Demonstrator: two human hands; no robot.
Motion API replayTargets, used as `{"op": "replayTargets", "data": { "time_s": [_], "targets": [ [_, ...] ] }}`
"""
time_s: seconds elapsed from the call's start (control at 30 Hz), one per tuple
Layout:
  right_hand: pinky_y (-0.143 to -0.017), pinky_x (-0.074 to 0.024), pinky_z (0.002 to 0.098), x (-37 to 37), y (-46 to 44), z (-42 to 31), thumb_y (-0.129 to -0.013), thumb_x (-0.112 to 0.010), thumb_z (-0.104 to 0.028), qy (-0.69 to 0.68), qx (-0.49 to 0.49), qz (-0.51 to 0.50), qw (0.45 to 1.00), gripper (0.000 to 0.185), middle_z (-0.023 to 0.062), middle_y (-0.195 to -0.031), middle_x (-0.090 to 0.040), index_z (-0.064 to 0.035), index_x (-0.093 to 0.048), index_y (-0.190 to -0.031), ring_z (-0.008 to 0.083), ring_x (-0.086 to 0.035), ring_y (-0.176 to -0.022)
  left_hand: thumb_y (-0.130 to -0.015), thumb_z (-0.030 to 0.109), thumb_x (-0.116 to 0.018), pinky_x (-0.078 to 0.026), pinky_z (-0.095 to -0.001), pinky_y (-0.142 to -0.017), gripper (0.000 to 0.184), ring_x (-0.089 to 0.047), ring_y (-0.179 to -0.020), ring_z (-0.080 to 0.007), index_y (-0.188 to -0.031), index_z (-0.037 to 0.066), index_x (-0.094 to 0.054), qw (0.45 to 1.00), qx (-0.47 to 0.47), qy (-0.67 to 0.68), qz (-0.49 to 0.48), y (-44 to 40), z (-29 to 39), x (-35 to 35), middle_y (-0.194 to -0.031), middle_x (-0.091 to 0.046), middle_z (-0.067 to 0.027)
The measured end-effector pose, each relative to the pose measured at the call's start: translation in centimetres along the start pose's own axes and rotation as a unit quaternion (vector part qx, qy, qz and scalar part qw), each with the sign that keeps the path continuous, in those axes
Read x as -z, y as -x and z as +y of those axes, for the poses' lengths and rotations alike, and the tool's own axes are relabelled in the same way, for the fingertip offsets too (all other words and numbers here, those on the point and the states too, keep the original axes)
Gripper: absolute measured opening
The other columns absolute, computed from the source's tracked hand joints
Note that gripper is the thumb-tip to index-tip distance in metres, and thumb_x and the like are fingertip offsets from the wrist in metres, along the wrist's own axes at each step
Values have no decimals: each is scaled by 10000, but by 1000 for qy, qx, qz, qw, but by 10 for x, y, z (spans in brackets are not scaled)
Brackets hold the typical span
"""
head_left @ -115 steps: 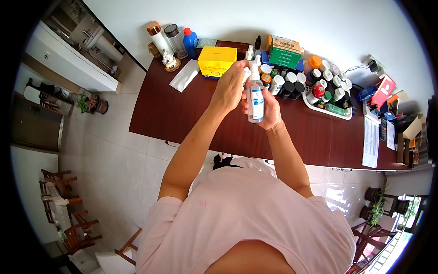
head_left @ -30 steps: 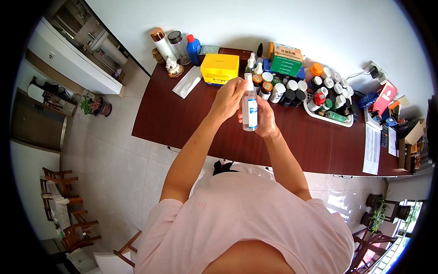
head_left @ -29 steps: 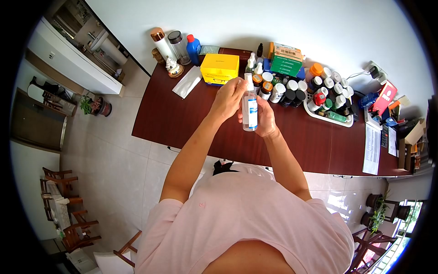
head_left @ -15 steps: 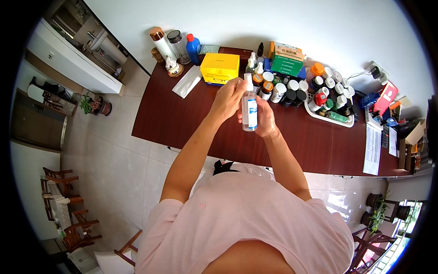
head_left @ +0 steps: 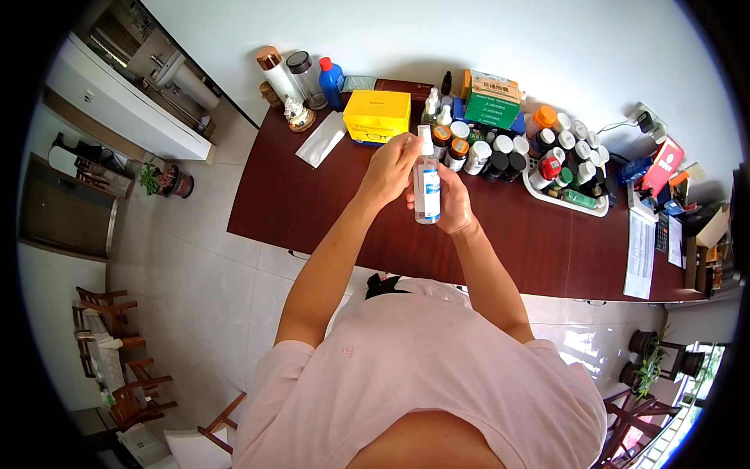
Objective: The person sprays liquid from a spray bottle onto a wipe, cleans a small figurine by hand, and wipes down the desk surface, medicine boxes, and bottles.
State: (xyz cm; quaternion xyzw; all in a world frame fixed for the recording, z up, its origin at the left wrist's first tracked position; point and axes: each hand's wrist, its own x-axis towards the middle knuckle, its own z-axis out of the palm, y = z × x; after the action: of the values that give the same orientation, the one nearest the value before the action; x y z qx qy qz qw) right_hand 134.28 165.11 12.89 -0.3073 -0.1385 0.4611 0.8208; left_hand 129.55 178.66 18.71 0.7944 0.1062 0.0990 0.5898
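A clear spray bottle [head_left: 427,187] with a white top and a blue-and-white label is upright above the dark red desk [head_left: 312,203]. My right hand [head_left: 456,205] is wrapped round its body from the right and behind. Beside the bottle's white top, my left hand [head_left: 388,170] has its fingers curled closed, their tips close against the neck. Whatever those fingers hold, if anything, is hidden. Just behind my left hand sits a yellow box [head_left: 377,114]. Several pill bottles [head_left: 477,158] stand behind and to the right of the spray bottle.
A white tray [head_left: 566,203] of bottles is at the right, with papers [head_left: 640,254] beyond it. Green boxes [head_left: 492,109] are stacked at the back. At the left are a white packet [head_left: 321,141], a figurine [head_left: 298,116], a blue bottle [head_left: 330,82] and two tall flasks.
Compared with the oldest frame, the spray bottle and both hands are slightly further left and lower in view. The white item then at my left fingertips no longer shows. Lately the hands have barely moved.
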Motion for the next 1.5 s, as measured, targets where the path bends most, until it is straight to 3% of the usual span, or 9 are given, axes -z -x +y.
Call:
{"op": "replayTargets", "data": {
  "time_s": [0.5, 0.6, 0.77, 0.83, 0.9, 1.03, 1.3, 1.43, 1.5],
  "targets": [
    [-712, -517, 349, -9, 6, -1, -912, -390, -401, 10, -6, 4, 1000, 462, 144, -947, -618, -29, -490, -1167, 227, -614, -745, -975, 350, -390, -397, -251, -562, 362, -446, -609, -85, -921, 27, -542, 1000, -17, 3, 2, 3, -7, 1, -692, -506, -16],
    [-693, -518, 344, -9, 7, -1, -913, -383, -412, 5, -2, 17, 1000, 469, 142, -947, -616, -33, -493, -1167, 223, -610, -746, -967, 397, -384, -423, -305, -566, 431, -505, -625, -160, -893, -2, -528, 1000, -2, 29, -5, 1, -14, 0, -704, -535, -83],
    [-614, -507, 314, -9, 3, -6, -931, -378, -414, -128, 41, -36, 990, 452, 117, -946, -588, -56, -466, -1193, 194, -566, -724, -985, 357, -348, -422, -250, -603, 403, -489, -727, -85, -968, 34, -587, 989, -107, 92, 35, 1, -21, -6, -800, -552, -24],
    [-646, -509, 321, -5, -2, -13, -946, -382, -401, -205, 28, -55, 977, 434, 99, -941, -563, -43, -474, -1173, 193, -559, -745, -987, 349, -349, -395, -216, -576, 395, -446, -673, -61, -991, 45, -601, 994, -66, 77, 26, 8, -12, -1, -765, -511, 14],
    [-684, -509, 335, -7, -5, -21, -950, -355, -427, -272, 5, 18, 962, 469, 100, -931, -575, -21, -488, -1145, 206, -569, -771, -988, 345, -353, -365, -195, -551, 391, -403, -629, -46, -986, 48, -607, 992, -37, 113, 35, 9, -18, -2, -726, -460, 33],
    [-701, -498, 353, -3, -8, -24, -949, -309, -481, -266, 17, -21, 964, 535, 109, -912, -598, -10, -508, -1106, 235, -589, -825, -981, 342, -377, -345, -194, -532, 382, -383, -605, -37, -978, 44, -616, 991, -49, 123, 35, 13, -22, -2, -699, -425, 44],
    [-598, -388, 287, -10, -4, -23, -935, -326, -514, -286, -14, -29, 958, 542, 60, -766, -533, -36, -497, -1124, 174, -479, -708, -970, 343, -409, -360, -198, -546, 373, -407, -611, -43, -978, 31, -614, 992, -32, 121, 26, 19, -22, -1, -708, -459, 30],
    [-613, -405, 266, -6, 0, -19, -923, -398, -483, -125, 36, -113, 985, 493, 68, -770, -544, -65, -480, -1171, 149, -505, -731, -928, 329, -511, -445, -235, -632, 323, -524, -702, -87, -1008, 30, -605, 994, -55, 88, 34, 20, -16, -4, -822, -580, -23],
    [-679, -449, 268, -12, 3, -15, -922, -457, -424, 100, 106, 22, 989, 467, 61, -869, -573, -71, -452, -1227, 140, -538, -793, -900, 320, -556, -460, -250, -666, 320, -550, -745, -104, -1024, 27, -598, 994, -62, 81, 24, 21, -11, -6, -865, -601, -43]
  ]
}}
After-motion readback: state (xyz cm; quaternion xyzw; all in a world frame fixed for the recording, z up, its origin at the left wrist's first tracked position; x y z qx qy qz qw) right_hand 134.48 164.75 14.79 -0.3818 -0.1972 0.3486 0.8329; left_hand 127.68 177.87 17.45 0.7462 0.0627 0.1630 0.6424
